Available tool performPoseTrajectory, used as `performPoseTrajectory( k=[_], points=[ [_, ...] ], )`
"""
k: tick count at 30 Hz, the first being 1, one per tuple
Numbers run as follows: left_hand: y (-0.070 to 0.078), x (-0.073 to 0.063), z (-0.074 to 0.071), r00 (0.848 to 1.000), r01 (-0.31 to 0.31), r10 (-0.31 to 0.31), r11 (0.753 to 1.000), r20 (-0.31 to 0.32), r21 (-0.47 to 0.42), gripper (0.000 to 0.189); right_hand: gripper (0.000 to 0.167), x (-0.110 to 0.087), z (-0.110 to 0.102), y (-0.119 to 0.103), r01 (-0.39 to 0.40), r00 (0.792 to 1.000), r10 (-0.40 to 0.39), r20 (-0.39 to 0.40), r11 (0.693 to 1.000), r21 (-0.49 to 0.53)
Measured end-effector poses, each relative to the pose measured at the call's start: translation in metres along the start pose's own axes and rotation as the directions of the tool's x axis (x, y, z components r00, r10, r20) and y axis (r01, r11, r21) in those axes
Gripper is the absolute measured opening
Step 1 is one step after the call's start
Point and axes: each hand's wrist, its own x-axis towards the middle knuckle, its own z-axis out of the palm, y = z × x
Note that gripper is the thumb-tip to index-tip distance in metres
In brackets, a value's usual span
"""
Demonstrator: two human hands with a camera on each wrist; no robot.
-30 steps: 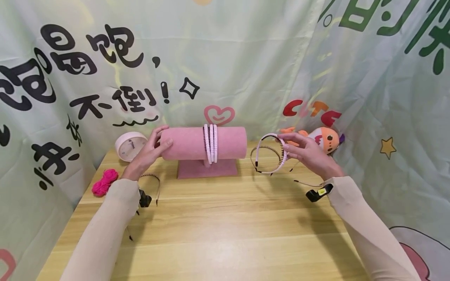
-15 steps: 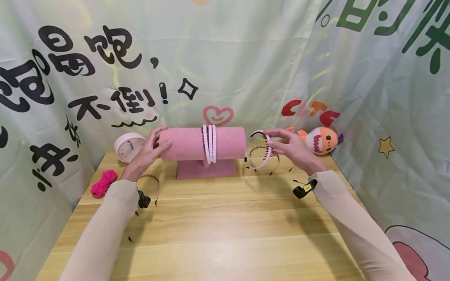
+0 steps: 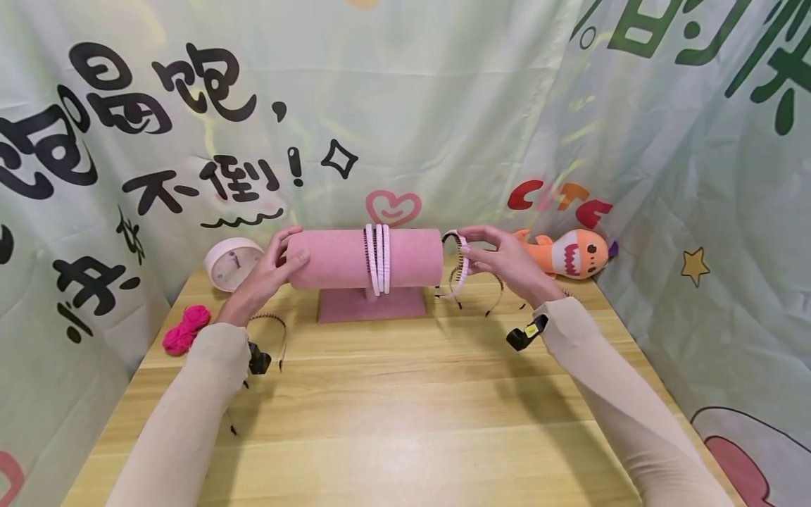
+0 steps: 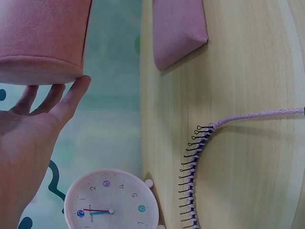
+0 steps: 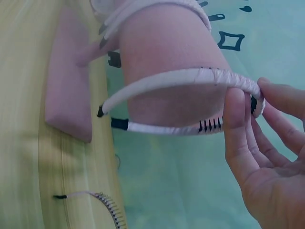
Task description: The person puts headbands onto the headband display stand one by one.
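A pink velvety roll-shaped headband stand [image 3: 336, 257] stands on the table, with several pale pink headbands [image 3: 377, 260] round its middle. My left hand [image 3: 269, 274] holds its left end, the thumb in front and the other fingers behind. In the left wrist view, fingertips [image 4: 78, 86] touch the rim of that end. My right hand [image 3: 503, 260] pinches a pale pink toothed headband [image 3: 464, 260] by its curved top, close to the stand's right end. In the right wrist view, the black tips of the held headband [image 5: 167, 83] point past the roll's end.
More headbands lie on the table [image 3: 393, 408], one left of the stand [image 3: 281, 338] and one at its right [image 3: 497, 296]. A round clock [image 3: 233, 264] and a bright pink bow-shaped bundle [image 3: 186, 329] sit at left. An orange plush toy [image 3: 573, 253] lies at back right, before a printed curtain [image 3: 443, 105].
My right hand has moved left with the headband, bringing it to the stand's right end. The left hand has stayed on the stand's left end.
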Motion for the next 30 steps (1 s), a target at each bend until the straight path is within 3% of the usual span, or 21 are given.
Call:
performPoseTrajectory(
  k=[12,30],
  points=[
    [0.0,0.0,0.0,1.0,-0.002,0.002,1.0,-0.006,-0.006,0.075,0.054,0.018,0.019,-0.011,-0.032,0.999,0.033,-0.019,0.997,0.071],
    [0.0,0.001,0.0,1.0,-0.005,0.005,1.0,-0.003,-0.004,0.074,0.053,0.032,0.03,-0.016,-0.037,0.999,0.037,-0.007,0.998,0.046]
  ],
)
